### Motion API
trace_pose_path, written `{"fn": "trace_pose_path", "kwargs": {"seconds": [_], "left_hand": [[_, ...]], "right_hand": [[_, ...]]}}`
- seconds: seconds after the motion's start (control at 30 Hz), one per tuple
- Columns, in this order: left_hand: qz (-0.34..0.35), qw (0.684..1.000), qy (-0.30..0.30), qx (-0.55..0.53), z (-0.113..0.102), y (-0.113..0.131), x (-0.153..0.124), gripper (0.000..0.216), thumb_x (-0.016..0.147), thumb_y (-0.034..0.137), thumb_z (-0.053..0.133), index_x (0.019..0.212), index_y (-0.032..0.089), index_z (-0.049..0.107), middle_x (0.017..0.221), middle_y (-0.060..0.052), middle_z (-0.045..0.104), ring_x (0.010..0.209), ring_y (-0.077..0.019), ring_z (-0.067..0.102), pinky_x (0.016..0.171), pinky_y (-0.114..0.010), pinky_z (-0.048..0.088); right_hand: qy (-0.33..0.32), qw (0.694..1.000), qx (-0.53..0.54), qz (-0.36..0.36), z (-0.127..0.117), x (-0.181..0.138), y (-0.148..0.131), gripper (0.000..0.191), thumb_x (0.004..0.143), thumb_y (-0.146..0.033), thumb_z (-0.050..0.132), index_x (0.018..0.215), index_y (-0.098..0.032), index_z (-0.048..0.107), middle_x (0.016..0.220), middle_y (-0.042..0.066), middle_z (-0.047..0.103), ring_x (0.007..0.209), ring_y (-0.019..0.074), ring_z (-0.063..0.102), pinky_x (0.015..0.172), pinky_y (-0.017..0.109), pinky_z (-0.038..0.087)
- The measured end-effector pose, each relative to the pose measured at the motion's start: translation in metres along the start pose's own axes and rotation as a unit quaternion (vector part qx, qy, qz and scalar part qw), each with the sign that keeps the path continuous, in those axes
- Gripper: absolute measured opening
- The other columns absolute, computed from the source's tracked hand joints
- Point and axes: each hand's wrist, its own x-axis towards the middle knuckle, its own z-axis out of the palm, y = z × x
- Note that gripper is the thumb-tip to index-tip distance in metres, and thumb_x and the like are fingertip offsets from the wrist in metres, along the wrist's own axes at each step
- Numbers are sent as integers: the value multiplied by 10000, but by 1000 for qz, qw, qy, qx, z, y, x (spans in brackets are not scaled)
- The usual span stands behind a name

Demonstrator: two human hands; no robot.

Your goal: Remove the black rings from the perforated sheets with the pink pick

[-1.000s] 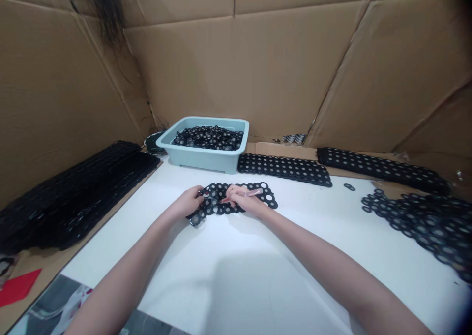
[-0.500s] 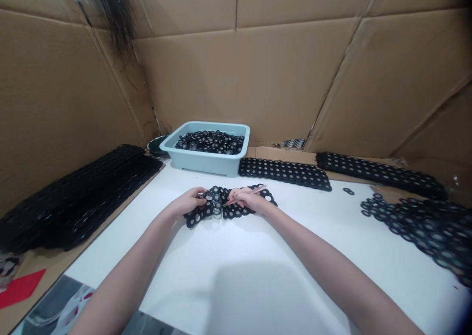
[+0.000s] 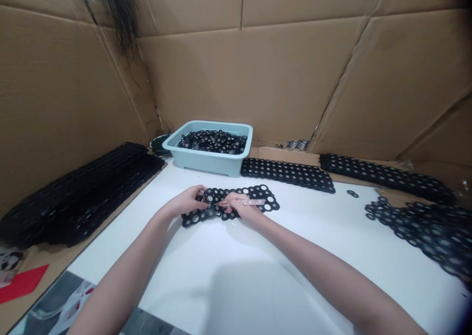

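The left hand (image 3: pixel 186 202) grips the edge of a flexible black perforated sheet (image 3: pixel 258 193) with round, silver-centred holes, lying on a white table top (image 3: pixel 221 281) before a pale blue plastic tub (image 3: pixel 206 164). The right hand (image 3: pixel 241 206) pinches a slim pink tool (image 3: pixel 254 202) above the sheet. Risk: a slipping tool tip could nick the sheet or the left fingers.

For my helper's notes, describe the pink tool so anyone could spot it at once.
On the white table, in front of the blue tub, the left hand and right hand hold a black perforated strip. The pink tool is the slim stick pinched in the right hand, the only pink thing on the table.
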Motion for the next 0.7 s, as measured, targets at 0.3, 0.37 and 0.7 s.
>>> {"fn": "trace_pose_path", "kwargs": {"seconds": [0.3,0.37,0.7], "left_hand": [[-34,999,10,-40,7,3,0,402,590,229,551,982,164,485,791,-13,588,703,-166,560,636,-271,434],[-41,998,22,-29,9,4,0,403,584,233,556,976,164,491,774,-9,592,707,-172,565,631,-271,433],[-106,989,99,-15,18,-1,2,386,592,203,556,969,141,497,768,-35,602,690,-180,583,601,-263,435]], "right_hand": [[-12,998,-69,6,10,-3,-6,308,784,-162,391,496,-160,499,803,21,521,793,128,508,758,249,372],[-6,997,-74,19,14,-4,-6,329,812,-203,379,508,-159,495,826,24,508,774,121,507,729,244,379],[40,982,-184,-22,33,1,-2,272,828,-214,370,558,-178,384,711,9,436,718,127,468,703,272,363]]}}
